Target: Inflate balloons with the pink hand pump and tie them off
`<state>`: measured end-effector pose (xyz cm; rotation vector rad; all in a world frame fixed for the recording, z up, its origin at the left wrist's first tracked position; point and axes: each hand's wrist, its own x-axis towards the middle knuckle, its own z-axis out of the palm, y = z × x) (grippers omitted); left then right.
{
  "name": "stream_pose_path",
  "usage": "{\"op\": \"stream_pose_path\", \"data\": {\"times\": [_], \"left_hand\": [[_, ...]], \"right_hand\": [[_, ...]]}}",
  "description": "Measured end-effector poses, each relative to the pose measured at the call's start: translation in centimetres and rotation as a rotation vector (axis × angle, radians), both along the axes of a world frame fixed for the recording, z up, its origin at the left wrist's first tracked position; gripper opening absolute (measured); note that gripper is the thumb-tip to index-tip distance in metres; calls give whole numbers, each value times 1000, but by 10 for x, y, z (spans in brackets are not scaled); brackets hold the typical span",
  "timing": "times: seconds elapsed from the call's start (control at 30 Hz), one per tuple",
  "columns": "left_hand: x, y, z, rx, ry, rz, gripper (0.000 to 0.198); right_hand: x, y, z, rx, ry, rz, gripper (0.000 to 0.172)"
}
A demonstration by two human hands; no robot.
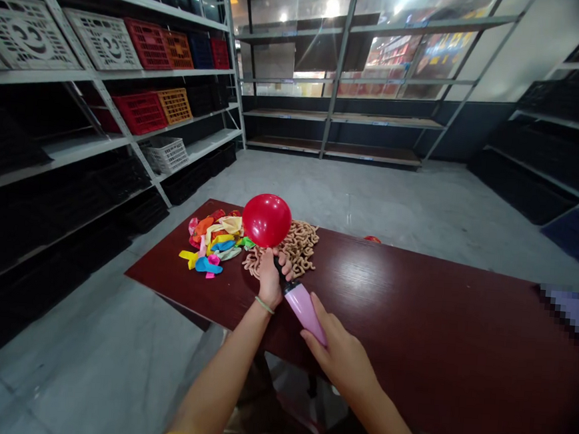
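A partly inflated red balloon (266, 220) sits at the tip of a hand pump (306, 312) with a pink barrel and black end. My left hand (270, 279) is closed around the pump's black end, right below the balloon; its fingers hide the balloon's neck. Gripping the pink barrel from the near side is my right hand (342, 351). Behind and left of my left hand lies a pile of flat, colourful balloons (217, 238). A heap of tan, curly strands (300, 248) rests on the table behind the pump.
The dark red table (413, 307) stretches to the right, where a pixelated purple item (575, 313) lies. A small red thing (372, 239) shows past its far edge. Shelves with plastic crates (147, 44) stand left; more shelving (335, 117) lines the back.
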<state>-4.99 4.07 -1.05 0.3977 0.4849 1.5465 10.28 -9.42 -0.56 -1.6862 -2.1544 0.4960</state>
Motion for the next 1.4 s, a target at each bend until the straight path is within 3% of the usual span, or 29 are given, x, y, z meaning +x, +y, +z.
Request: {"op": "stream_pose_path", "data": {"times": [0.17,0.27,0.37,0.57,0.67,0.87,0.97,1.27,1.4], "left_hand": [[0,3,2,19,-33,17,21],[-1,4,2,18,-40,31,21],[2,1,2,19,-22,47,21],[3,-6,1,21,-6,9,20],[0,-5,2,2,-4,10,20],[-1,-1,5,-4,-19,27,21],[-1,0,4,-13,-15,29,22],[1,-5,2,-7,0,0,23],[0,-4,2,-16,23,-1,24]], "right_hand": [[39,-39,-7,47,-25,19,67],[51,-47,-2,5,-11,8,66],[43,-32,5,-56,39,-11,63],[-2,8,9,-68,68,-45,64],[-5,3,2,-27,31,-16,65],[33,-36,-5,44,4,31,67],[41,-44,-3,44,-7,24,67],[-9,5,4,65,-56,-28,62],[-5,1,0,54,-32,4,65]]}}
